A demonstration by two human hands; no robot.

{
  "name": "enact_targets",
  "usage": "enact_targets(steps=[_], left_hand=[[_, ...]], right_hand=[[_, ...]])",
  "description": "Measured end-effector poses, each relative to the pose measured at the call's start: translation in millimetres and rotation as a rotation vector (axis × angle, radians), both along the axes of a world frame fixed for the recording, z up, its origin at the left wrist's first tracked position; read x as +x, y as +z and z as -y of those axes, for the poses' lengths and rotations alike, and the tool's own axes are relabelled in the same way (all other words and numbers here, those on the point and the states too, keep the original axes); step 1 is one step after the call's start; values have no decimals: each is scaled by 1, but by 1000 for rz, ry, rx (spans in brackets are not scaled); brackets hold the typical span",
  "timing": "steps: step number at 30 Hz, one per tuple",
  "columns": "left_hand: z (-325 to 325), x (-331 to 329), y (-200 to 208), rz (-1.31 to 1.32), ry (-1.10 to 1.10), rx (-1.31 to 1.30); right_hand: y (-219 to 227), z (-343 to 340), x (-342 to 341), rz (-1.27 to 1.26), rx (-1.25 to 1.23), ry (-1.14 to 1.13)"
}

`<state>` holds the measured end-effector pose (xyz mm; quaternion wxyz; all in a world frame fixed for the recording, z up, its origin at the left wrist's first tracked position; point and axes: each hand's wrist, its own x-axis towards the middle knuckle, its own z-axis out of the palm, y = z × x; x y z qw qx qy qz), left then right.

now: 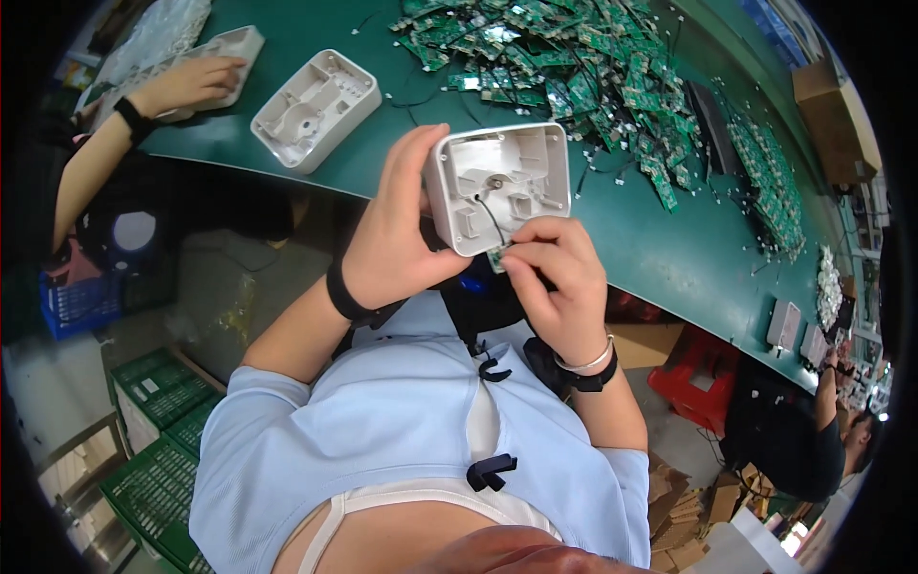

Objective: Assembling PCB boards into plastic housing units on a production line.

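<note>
My left hand (400,230) grips a white plastic housing (449,196) by its left side, with the open inside turned up toward me. Inside the housing are moulded ribs, posts and a round metal piece near the middle. A thin black cable (492,217) runs from the interior over the lower rim. Below that rim, my right hand (562,277) pinches a small green circuit board (496,258) at the cable's end between thumb and fingers. Part of the board is hidden by the fingertips.
A second open white housing (356,99) lies on the green table (660,273). Behind my hands spreads a big pile of green circuit boards (564,57) with black cables. At the left, a co-worker's hand (196,84) rests on more white housings. Green crates (158,493) and a red stool (690,383) stand below.
</note>
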<state>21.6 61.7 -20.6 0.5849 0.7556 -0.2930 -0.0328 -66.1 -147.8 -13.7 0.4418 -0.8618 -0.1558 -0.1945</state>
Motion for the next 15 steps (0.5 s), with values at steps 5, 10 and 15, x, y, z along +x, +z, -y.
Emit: enact_targets(steps=[5, 10, 15], left_hand=[[2, -5, -4, 48, 4, 17], [6, -8, -5, -24, -59, -34], [-9, -12, 15, -71, -134, -23]], right_hand=[[20, -7, 4, -228, 200, -138], [21, 6, 8, 8, -242, 24], [28, 38, -17, -4, -270, 53]])
